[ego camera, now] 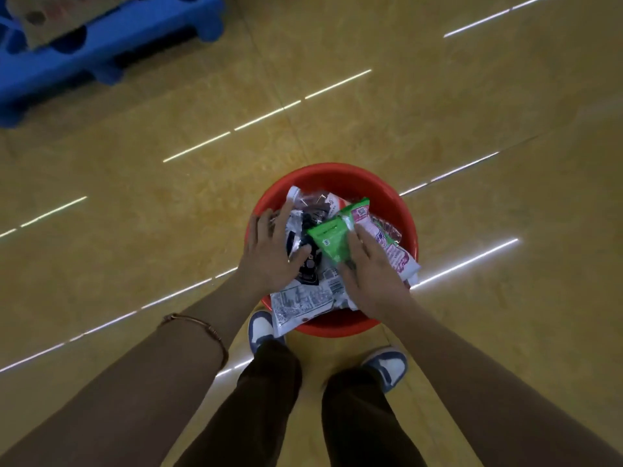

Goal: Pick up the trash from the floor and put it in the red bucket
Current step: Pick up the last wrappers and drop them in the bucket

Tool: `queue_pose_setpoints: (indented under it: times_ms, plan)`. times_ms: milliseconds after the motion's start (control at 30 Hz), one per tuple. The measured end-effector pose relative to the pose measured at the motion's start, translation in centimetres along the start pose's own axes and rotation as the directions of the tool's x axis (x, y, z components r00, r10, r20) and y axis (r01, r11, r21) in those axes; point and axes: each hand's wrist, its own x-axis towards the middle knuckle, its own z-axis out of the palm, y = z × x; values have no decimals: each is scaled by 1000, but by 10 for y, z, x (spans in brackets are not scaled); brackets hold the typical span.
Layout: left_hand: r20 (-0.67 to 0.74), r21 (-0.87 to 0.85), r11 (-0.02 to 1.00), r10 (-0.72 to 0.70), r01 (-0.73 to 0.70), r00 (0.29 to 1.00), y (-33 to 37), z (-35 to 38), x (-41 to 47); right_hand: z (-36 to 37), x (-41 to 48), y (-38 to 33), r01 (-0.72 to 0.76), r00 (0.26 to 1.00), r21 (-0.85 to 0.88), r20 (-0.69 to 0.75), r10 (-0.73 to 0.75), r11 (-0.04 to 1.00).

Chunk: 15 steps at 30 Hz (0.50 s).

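Trash [323, 281]: a heap of crumpled wrappers, piled in the red bucket [337, 170] and rising above its rim. A green packet [328, 241] is seen on top at the middle, and a pink wrapper [387, 241] is laid to its right, reaching over the rim. A silver and black wrapper [298, 230] is found on the left. A white printed wrapper [300, 301] hangs over the near edge.

Left hand [269, 254]: laid flat on the silver and black wrapper, fingers straight and spread, nothing gripped. A thin bracelet [199, 323] is worn on that forearm.

Right hand [374, 274]: laid palm down across the green packet and the pink wrapper, fingers extended, nothing closed upon.

Both arms are stretched forward and down from the near edge of the view.

Bucket stood on a yellow floor [168, 197], just ahead of two blue and white shoes [387, 365]. A blue pallet [101, 52] carrying cardboard [50, 15] is noted far off at upper left.
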Motion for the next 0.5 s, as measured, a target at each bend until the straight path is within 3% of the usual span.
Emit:
queue_pose_setpoints:
  times_ms: [133,500]
  plan:
    - [142,191,982,-19,-9,990,-21,36,-1,22,12,20,75,997,-46,32,-74,996]
    - [159,285,958,-82,34,984,-22,52,19,41,36,34,86,994,-278,-38,-101,957]
